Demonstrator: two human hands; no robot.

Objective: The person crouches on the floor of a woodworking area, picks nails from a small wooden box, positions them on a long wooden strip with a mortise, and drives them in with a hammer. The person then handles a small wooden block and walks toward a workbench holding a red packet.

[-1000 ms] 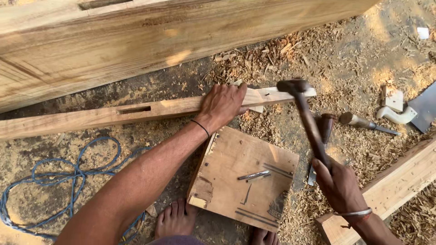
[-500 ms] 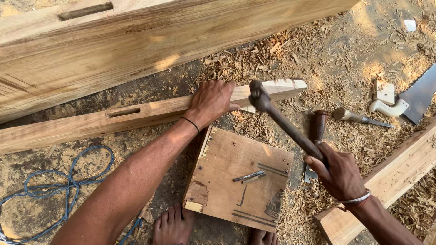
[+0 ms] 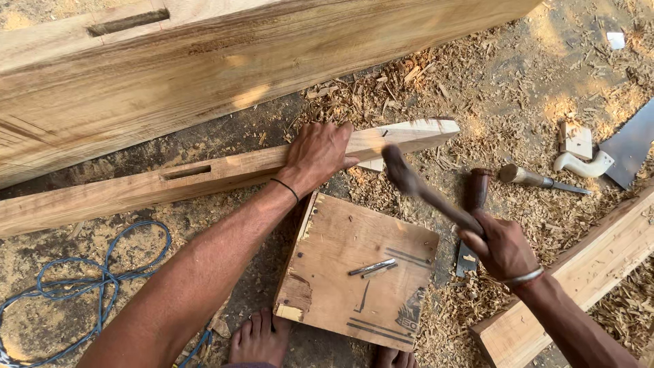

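My left hand (image 3: 315, 155) presses flat on a long wooden rail (image 3: 204, 178) that lies on the ground, with a rectangular slot cut in it and a pointed right end. My right hand (image 3: 503, 245) grips the handle of a hammer (image 3: 422, 191). The hammer's head is blurred and sits low, just below the rail near my left fingers. A square wooden box (image 3: 357, 269) stands between my arms, with two metal nails (image 3: 373, 268) lying on its top.
A huge timber beam (image 3: 204, 75) runs along the top. Wood shavings cover the ground at right. Two chisels (image 3: 538, 180), a saw with a white handle (image 3: 599, 160) and a small block lie there. Another plank (image 3: 586, 272) sits lower right; blue rope (image 3: 82, 286) lower left.
The hammer has swung down and leftward, from raised over the rail's right end to just below the rail. My left hand has stayed on the rail.
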